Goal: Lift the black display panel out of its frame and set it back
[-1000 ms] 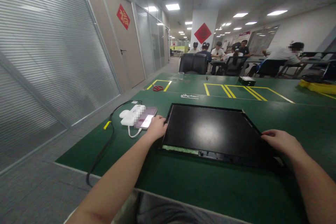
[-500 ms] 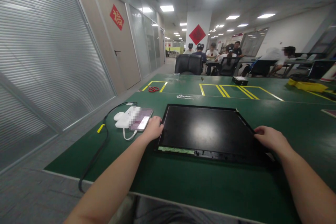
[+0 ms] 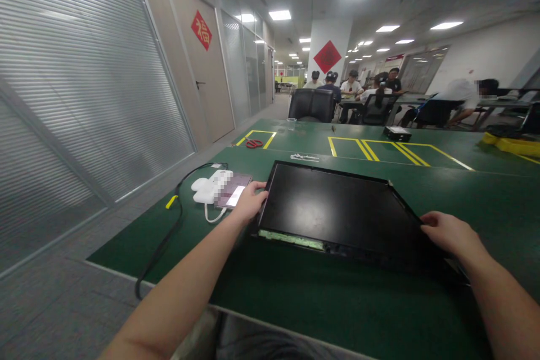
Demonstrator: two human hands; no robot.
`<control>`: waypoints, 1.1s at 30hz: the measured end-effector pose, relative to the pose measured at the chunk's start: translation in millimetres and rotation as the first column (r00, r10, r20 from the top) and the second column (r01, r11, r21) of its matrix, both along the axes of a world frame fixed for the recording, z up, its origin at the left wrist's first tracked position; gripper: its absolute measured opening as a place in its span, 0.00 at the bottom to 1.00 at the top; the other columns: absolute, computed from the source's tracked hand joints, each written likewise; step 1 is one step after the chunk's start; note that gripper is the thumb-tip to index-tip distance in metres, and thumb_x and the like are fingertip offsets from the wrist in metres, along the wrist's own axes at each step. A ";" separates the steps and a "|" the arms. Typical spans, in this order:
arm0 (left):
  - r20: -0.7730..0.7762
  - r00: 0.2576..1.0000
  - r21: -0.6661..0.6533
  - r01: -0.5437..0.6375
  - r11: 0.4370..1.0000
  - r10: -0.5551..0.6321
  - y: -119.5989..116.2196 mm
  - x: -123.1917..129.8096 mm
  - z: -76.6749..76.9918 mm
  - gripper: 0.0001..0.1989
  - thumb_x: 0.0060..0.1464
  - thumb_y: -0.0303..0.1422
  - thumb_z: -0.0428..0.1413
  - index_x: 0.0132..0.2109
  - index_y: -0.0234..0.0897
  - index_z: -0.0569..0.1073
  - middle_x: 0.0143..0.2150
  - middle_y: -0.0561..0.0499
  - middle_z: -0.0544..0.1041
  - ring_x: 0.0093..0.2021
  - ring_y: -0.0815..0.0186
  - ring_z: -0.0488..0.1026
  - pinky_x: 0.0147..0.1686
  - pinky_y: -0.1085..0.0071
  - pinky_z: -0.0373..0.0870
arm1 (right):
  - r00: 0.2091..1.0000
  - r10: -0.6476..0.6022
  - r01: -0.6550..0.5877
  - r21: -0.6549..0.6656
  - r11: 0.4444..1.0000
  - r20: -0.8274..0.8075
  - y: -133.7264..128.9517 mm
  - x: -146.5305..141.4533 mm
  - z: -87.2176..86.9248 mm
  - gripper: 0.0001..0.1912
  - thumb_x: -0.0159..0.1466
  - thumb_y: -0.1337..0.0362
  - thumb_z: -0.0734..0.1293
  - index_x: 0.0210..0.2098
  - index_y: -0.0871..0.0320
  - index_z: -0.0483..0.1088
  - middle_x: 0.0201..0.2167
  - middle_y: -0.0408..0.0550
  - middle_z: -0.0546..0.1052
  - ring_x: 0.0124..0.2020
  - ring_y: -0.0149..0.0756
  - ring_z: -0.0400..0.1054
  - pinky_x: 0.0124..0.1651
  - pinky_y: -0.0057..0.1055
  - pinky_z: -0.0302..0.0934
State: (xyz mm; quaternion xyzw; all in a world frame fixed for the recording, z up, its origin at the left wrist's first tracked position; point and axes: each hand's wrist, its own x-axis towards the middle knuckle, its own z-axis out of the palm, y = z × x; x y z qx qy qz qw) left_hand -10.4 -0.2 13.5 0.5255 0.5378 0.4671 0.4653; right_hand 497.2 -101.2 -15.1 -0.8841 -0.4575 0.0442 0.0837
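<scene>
A flat black display panel [image 3: 337, 208] lies in front of me, screen side up, with a green strip [image 3: 291, 239] along the left part of its near edge. My left hand [image 3: 252, 200] is closed on the panel's left edge, thumb near the rim. On the opposite side, my right hand [image 3: 451, 232] grips the right edge, its fingertips partly hidden under the frame. The panel's left side looks slightly raised; how far it is off the table I cannot tell. Just beyond my left hand lies a phone [image 3: 234, 193].
White adapters [image 3: 206, 190] and a black cable [image 3: 162, 244] sit left on the green table [image 3: 337, 304]. Farther back are red scissors [image 3: 253, 144], small white parts [image 3: 304, 157], a clear cup [image 3: 291, 123], a black box [image 3: 397, 133] and yellow tape markings. Several people sit at tables beyond.
The view has shifted a little, so the scene sits farther right. The panel's left side has risen slightly with my left hand. Both hands keep their hold on the edges.
</scene>
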 end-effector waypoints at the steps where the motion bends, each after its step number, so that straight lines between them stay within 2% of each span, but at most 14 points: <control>1: 0.046 0.999 -0.037 -0.003 0.999 0.004 -0.8 1.1 1.9 0.15 0.49 0.25 0.62 0.46 0.36 0.77 0.30 0.51 0.81 0.28 0.64 0.78 0.33 0.69 0.75 | 1.000 0.000 0.000 -0.007 1.000 -0.004 0.0 0.1 -0.1 0.14 0.58 0.60 0.65 0.41 0.52 0.79 0.45 0.55 0.83 0.45 0.52 0.78 0.40 0.41 0.70; 6: 0.214 0.972 -0.182 -0.054 0.982 0.093 1.7 4.7 6.6 0.16 0.49 0.24 0.62 0.47 0.36 0.76 0.27 0.54 0.79 0.24 0.68 0.75 0.30 0.72 0.74 | 1.000 -0.017 0.017 -0.015 1.000 -0.027 1.7 -1.1 -0.7 0.13 0.59 0.60 0.65 0.41 0.53 0.78 0.45 0.55 0.83 0.43 0.51 0.78 0.39 0.40 0.69; 9: 0.254 0.955 -0.252 -0.087 0.964 0.152 7.3 5.7 3.3 0.16 0.49 0.24 0.62 0.47 0.37 0.77 0.27 0.54 0.78 0.23 0.67 0.75 0.28 0.72 0.73 | 0.999 -0.002 0.002 -0.002 1.000 -0.043 3.3 -2.2 -1.9 0.12 0.59 0.60 0.66 0.41 0.52 0.77 0.45 0.54 0.83 0.43 0.50 0.78 0.39 0.41 0.69; 13: 0.314 0.934 -0.305 -0.074 0.950 0.173 13.5 5.9 -1.8 0.19 0.49 0.26 0.64 0.50 0.37 0.76 0.27 0.55 0.78 0.22 0.68 0.74 0.26 0.72 0.73 | 0.998 0.014 -0.014 0.007 1.000 -0.062 4.1 -1.4 -3.1 0.11 0.59 0.60 0.66 0.40 0.52 0.76 0.44 0.54 0.83 0.43 0.50 0.78 0.40 0.40 0.70; 18: 0.357 0.928 -0.317 0.014 0.948 0.105 14.0 3.8 -2.4 0.35 0.50 0.28 0.66 0.65 0.40 0.68 0.27 0.56 0.78 0.21 0.67 0.75 0.26 0.71 0.74 | 0.996 0.030 -0.029 0.012 0.999 -0.083 3.7 0.3 -2.2 0.09 0.58 0.59 0.67 0.38 0.52 0.75 0.43 0.53 0.83 0.42 0.48 0.78 0.39 0.38 0.69; 21: 0.366 0.928 -0.303 0.053 0.951 0.065 10.5 3.1 0.3 0.41 0.50 0.31 0.68 0.69 0.42 0.64 0.27 0.56 0.78 0.21 0.66 0.75 0.26 0.70 0.74 | 0.996 0.031 -0.030 0.006 1.000 -0.087 3.9 0.3 -2.1 0.09 0.59 0.59 0.66 0.38 0.52 0.75 0.43 0.53 0.83 0.43 0.48 0.78 0.39 0.39 0.69; 24: 0.378 0.924 -0.308 0.076 0.948 0.049 6.1 3.6 4.1 0.42 0.50 0.30 0.69 0.70 0.43 0.63 0.27 0.56 0.79 0.20 0.66 0.75 0.26 0.70 0.75 | 0.996 0.032 -0.031 0.009 0.999 -0.085 4.1 0.5 -3.1 0.08 0.59 0.60 0.66 0.38 0.52 0.74 0.43 0.53 0.83 0.43 0.49 0.78 0.40 0.40 0.69; 29: 0.386 0.922 -0.318 0.114 0.941 0.019 2.3 5.2 7.0 0.43 0.49 0.24 0.67 0.70 0.44 0.64 0.25 0.57 0.78 0.18 0.67 0.73 0.24 0.71 0.74 | 0.995 0.040 -0.039 0.021 0.999 -0.086 4.4 2.3 -4.4 0.08 0.59 0.60 0.66 0.37 0.52 0.74 0.41 0.52 0.83 0.40 0.48 0.78 0.38 0.39 0.68; 33: 0.393 0.919 -0.316 0.097 0.944 0.037 3.0 5.2 4.7 0.42 0.46 0.28 0.70 0.68 0.41 0.68 0.28 0.53 0.81 0.20 0.66 0.75 0.23 0.71 0.73 | 0.996 0.043 -0.041 0.026 0.999 -0.082 5.2 3.9 -5.1 0.07 0.57 0.60 0.68 0.36 0.52 0.75 0.39 0.51 0.83 0.39 0.47 0.78 0.37 0.37 0.68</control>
